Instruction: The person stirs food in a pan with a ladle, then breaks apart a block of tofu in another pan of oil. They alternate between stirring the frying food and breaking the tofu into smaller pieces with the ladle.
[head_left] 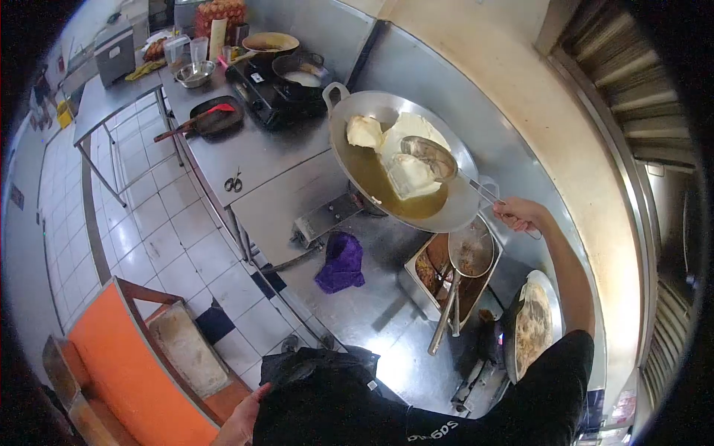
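Observation:
My right hand (517, 215) is wrapped round the wire handle of a skimmer (430, 157). The skimmer's round head lies over pale blocks of solid fat (409, 177) in a large metal wok (462, 207). Yellow liquid fat (372, 175) pools around the blocks, and a smaller pale lump (364, 132) sits near the far left wall. My left hand (242, 420) is low at the bottom edge, beside the black clothing (316, 386) on my body. Its fingers are mostly hidden there.
Below the wok stands a metal tray (416, 286) with a strainer (471, 249) across it. A purple cloth (341, 264) lies on the steel counter. Another pan (537, 320) is at right. Scissors (233, 181), a dark pan (216, 119) and a stove (260, 93) are further back.

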Demonstrator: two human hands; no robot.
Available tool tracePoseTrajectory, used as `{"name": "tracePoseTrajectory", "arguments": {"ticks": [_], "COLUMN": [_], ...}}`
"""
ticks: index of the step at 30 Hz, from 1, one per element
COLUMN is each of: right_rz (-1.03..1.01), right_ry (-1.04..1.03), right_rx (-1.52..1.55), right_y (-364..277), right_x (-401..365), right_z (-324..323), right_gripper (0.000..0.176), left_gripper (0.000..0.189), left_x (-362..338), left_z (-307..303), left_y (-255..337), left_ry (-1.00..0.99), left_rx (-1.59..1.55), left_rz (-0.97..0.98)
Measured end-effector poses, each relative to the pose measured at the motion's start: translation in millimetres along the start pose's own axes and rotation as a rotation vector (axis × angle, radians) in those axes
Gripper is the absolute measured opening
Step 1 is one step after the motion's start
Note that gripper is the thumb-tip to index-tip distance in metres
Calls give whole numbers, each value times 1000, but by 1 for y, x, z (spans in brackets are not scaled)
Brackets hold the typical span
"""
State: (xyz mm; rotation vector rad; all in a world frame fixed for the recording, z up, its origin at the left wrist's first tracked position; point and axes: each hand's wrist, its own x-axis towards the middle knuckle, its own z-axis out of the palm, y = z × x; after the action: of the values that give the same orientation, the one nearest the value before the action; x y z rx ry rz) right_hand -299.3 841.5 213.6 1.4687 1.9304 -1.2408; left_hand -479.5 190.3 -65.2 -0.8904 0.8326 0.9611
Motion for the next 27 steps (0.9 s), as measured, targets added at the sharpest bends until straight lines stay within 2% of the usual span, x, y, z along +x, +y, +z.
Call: {"name": "tracePoseTrajectory", "arguments": {"ticks": [1, 4, 5, 7, 8, 9, 10, 11, 12, 13, 14, 15, 16, 17, 18, 19, 21, 23, 25, 26, 27], "right_rz": [-1, -84, -84, -84, -175, -267, -274, -343, -406, -408, -428, -435, -431, -459, -488, -487, -301, -271, -233, -226, -222], "right_ry": [-2, -22, -46, -63, 19, 98, 96, 310, 523, 518, 756, 992, 992, 1039, 1085, 1084, 941, 896, 848, 798, 748], "right_rx": [8, 88, 136, 181, -36, -252, -255, -351, -441, -442, -752, -1067, -1070, -1176, -1284, -1286, -1363, -1379, -1391, -1363, -1337], "right_y": [7, 22, 29, 42, 49, 53, 50, 45, 47, 56, 67, 76, 81, 84, 82, 74, 49, 37, 24, 14, 7], "right_x": [3, 3, 7, 14, 19, 22, 17, 8, 2, 2, 3, 1, -2, -5, -6, -9, -22, -25, -30, -34, -34], "right_z": [1, 13, 16, 26, 37, 49, 63, 77, 90, 97, 102, 106, 113, 122, 129, 133, 141, 141, 142, 142, 143], "right_gripper": [28, 25, 22, 19, 21, 24, 24, 18, 12, 12, 16, 31, 31, 49, 69, 69, 72, 72, 72, 71, 71], "left_gripper": [39, 39, 39, 52, 52, 52, 52, 52, 52, 52, 52, 52, 52, 52, 52, 51, 51, 51, 51, 51, 51], "left_x": [1, -50, -46, -26, -13, 0, 6, -2, -11, -18, -10, 4, 16, 10, -2, -8, 4, -3, -37, -29, -12], "left_z": [0, 54, 53, 43, 30, 11, 1, 14, 28, 37, 27, 14, 2, 10, 23, 29, 21, 27, 58, 47, 27], "left_y": [0, -2, -2, -3, 0, 6, 10, 8, 4, 2, 3, 4, 5, 5, 6, 6, 5, 4, 5, 7, 10], "left_ry": [80, 60, 64, -5, -8, -303, -600, -605, -290, 26, 27, -85, -196, -198, -101, -1, -14, -22, 63, 68, -300], "left_rx": [50, 5, 13, -44, -47, -239, -428, -434, -183, 69, 65, -25, -112, -109, -33, 40, 60, 84, 54, 58, -175], "left_rz": [29, 103, 101, 88, 89, -142, -373, -367, -177, 11, 10, -41, -91, -94, -49, -2, 24, 44, -14, -18, -233]}}
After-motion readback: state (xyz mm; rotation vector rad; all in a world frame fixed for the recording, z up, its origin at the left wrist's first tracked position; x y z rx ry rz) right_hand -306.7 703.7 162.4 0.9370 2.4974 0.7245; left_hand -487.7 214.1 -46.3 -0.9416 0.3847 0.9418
